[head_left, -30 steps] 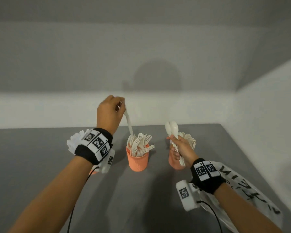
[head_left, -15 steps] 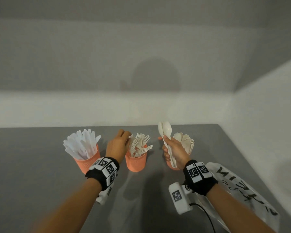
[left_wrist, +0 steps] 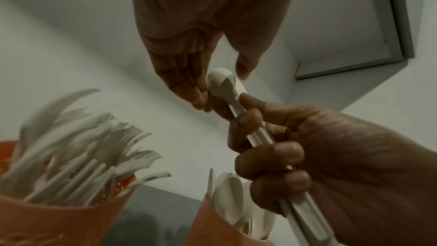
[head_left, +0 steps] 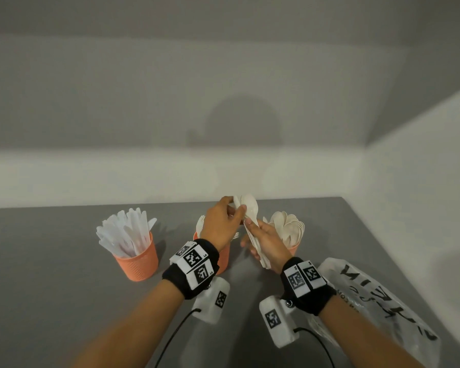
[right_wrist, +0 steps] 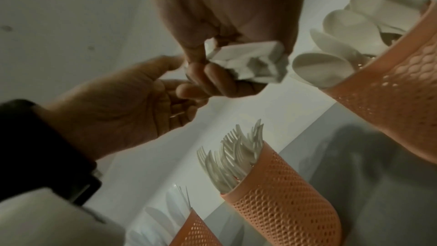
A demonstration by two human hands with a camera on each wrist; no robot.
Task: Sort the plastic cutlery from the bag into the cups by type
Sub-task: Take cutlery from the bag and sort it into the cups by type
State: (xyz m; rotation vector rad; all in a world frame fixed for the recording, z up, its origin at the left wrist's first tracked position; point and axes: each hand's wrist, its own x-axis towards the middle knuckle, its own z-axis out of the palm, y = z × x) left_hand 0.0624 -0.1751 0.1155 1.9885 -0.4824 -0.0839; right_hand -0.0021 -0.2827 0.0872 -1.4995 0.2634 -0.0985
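- Right now your right hand [head_left: 270, 239] grips a bundle of spoons [head_left: 250, 208] by the handles, above the cups.
- Your left hand [head_left: 221, 227] pinches the top bowl.
- They look light, stiff and slick; take one by its neck.
- Drop it in the spoon cup [head_left: 294, 249].

three orange cups [head_left: 140, 264], one plastic bag [head_left: 383, 301], two hands [head_left: 221, 227].
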